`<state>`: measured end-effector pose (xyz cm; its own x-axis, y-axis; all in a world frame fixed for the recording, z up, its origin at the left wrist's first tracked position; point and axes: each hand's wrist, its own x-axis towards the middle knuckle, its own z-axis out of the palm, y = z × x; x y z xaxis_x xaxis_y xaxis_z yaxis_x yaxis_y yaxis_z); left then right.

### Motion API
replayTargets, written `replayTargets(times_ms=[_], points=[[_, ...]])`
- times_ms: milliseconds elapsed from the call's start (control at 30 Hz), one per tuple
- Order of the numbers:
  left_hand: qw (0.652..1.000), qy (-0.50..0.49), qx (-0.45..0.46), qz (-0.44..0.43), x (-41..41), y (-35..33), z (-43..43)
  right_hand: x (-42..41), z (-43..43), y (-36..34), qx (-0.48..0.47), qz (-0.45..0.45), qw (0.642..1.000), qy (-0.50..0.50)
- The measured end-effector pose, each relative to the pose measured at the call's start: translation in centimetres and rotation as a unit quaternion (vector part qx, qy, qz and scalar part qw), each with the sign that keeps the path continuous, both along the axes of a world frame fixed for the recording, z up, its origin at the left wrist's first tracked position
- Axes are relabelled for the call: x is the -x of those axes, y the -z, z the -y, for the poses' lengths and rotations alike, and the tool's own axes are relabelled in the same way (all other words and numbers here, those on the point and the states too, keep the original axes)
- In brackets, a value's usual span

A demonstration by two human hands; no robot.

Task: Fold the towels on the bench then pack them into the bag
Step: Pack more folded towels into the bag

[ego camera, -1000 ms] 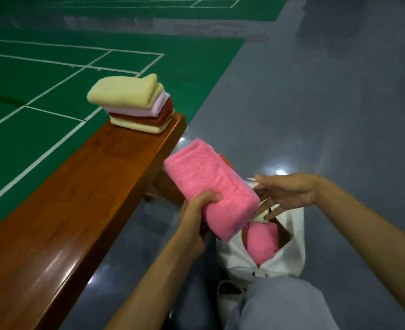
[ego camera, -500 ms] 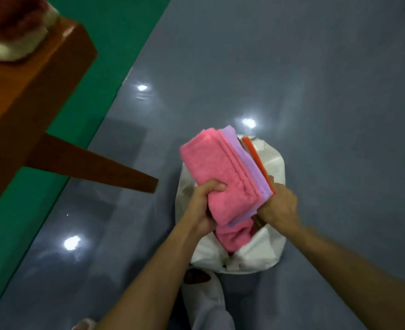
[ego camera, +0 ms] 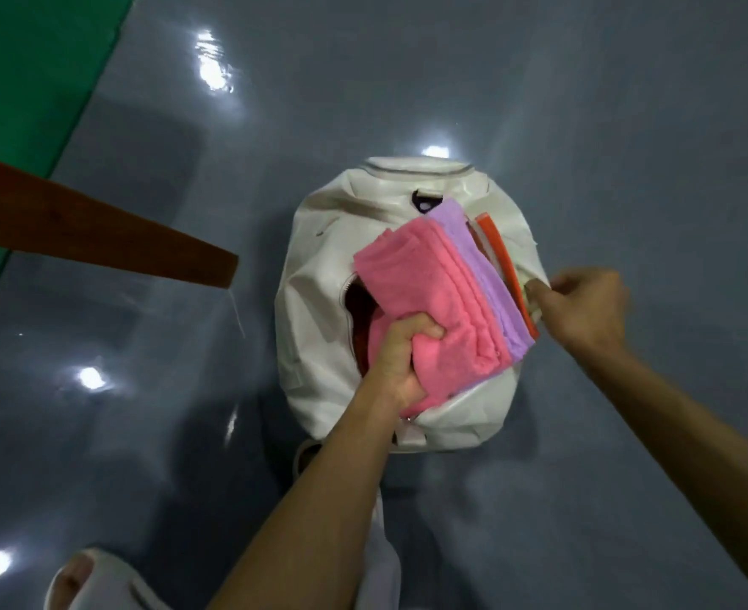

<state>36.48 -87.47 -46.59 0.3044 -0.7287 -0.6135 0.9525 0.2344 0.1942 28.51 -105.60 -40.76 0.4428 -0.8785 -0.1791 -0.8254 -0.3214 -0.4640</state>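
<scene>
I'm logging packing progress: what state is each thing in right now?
bag: open, standing on the floor.
pink towel: folded, partly inside the bag.
purple towel: folded, pressed against the pink towel.
left hand: grips the pink towel.
right hand: pinches the bag's rim, blurred.

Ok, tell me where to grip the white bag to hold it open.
On the white bag, pinch the right rim from the right, beside the right hand: it is slack, and the left hand with the pink towel blocks the near side.
</scene>
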Motion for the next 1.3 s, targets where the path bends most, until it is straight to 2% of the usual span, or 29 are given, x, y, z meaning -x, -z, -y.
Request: replayTargets(times_ms=[133,200,233,300,367,400,500,600,733,800,933,1000,1033,1133,1200,1300], points=[[0.994,0.035,-0.078,0.073,0.0,-1.5,0.6,0.8,-0.8,0.5,-0.128,0.159,0.974,0.098],[0.993,0.033,-0.087,0.076,0.0,-1.9,0.6,0.6,-0.8,0.2,-0.169,0.169,0.964,0.120],[0.994,0.025,-0.081,0.068,-0.1,-2.0,0.4,0.4,-0.9,-0.1,-0.162,0.146,0.970,0.105],[0.999,0.003,-0.031,0.013,-0.5,-1.4,-0.4,-0.1,-0.9,-0.7,-0.091,0.062,0.994,0.008],[1.000,0.003,-0.013,-0.016,-0.6,-0.9,-0.9,-1.2,-1.0,-1.3,-0.039,-0.009,0.996,-0.076],[1.000,0.002,0.002,-0.012,-0.7,-1.0,-0.9,-1.8,-0.9,-1.3,-0.048,-0.024,0.996,-0.078],[0.998,0.036,-0.036,0.035,-0.8,-1.5,-0.3,-3.3,-0.8,-0.9,-0.114,-0.016,0.993,0.029],[0.998,0.038,-0.037,0.017,-0.7,-1.8,-0.2,-3.3,-1.2,-0.5,-0.109,0.009,0.992,0.066],[1.000,0.003,-0.014,-0.028,-1.2,-1.2,-2.1,-3.2,-1.9,-0.3,-0.114,0.022,0.993,0.008],[0.998,-0.001,0.022,-0.055,-1.4,-1.2,-2.4,-3.4,-2.1,-0.4,-0.105,-0.018,0.994,-0.035],[0.999,0.028,0.005,-0.022,-1.3,-1.8,-1.7,-3.4,-1.5,-1.1,-0.030,-0.134,0.985,-0.109],[0.999,0.038,-0.026,0.003,-0.9,-1.2,-1.0,-3.4,-1.0,-1.7,0.025,-0.197,0.969,-0.145],[0.997,0.039,-0.066,0.023,-0.8,-1.0,-0.4,-3.4,-0.8,-2.1,0.032,-0.200,0.967,-0.153],[0.975,0.058,-0.197,0.088,-0.1,-1.7,1.8,-3.7,-0.5,-3.2,0.000,-0.150,0.975,-0.163],[0.946,0.071,-0.277,0.154,0.5,-2.4,2.9,-4.0,-0.8,-3.6,-0.022,-0.110,0.980,-0.162],[0.914,0.064,-0.329,0.228,1.1,-3.0,3.8,-4.3,-1.6,-3.9,-0.072,-0.044,0.990,-0.116]])
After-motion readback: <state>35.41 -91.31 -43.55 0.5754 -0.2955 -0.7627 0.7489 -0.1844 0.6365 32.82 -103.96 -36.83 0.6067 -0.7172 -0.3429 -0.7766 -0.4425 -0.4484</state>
